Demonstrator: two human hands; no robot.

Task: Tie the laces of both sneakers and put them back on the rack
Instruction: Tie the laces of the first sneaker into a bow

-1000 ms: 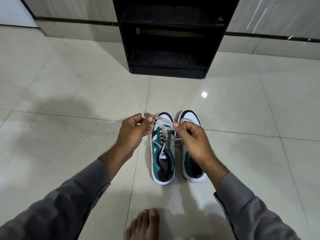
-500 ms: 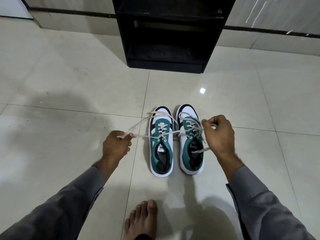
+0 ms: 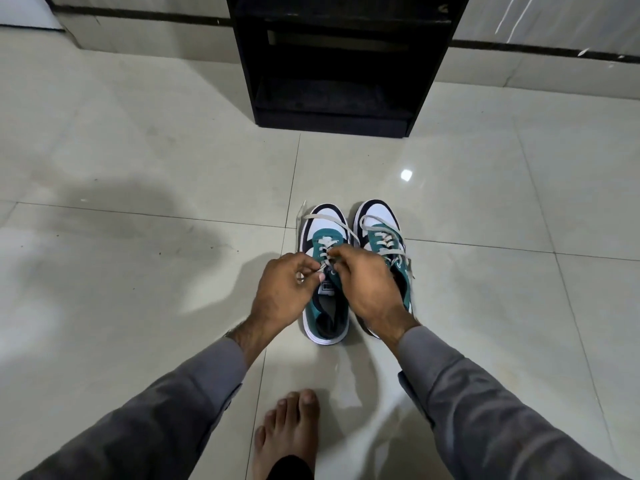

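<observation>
Two teal, white and navy sneakers stand side by side on the tiled floor, toes pointing away from me. Over the tongue of the left sneaker (image 3: 325, 306) my left hand (image 3: 282, 289) and my right hand (image 3: 367, 282) meet, each pinching a part of its grey lace (image 3: 327, 220). Loose lace ends trail across the toe and onto the floor at the left. The right sneaker (image 3: 379, 220) is partly hidden by my right hand; its laces lie loose. The black shoe rack (image 3: 332, 112) stands open further ahead.
My bare foot (image 3: 289, 431) rests on the floor just behind the sneakers. A wall with a dark skirting stripe (image 3: 138, 15) runs behind the rack. Glossy pale tiles (image 3: 138, 271) spread to both sides.
Both hands, which were pulled wide apart with the lace stretched between them, have come together over the left sneaker's tongue. The lace ends now lie slack over the toe.
</observation>
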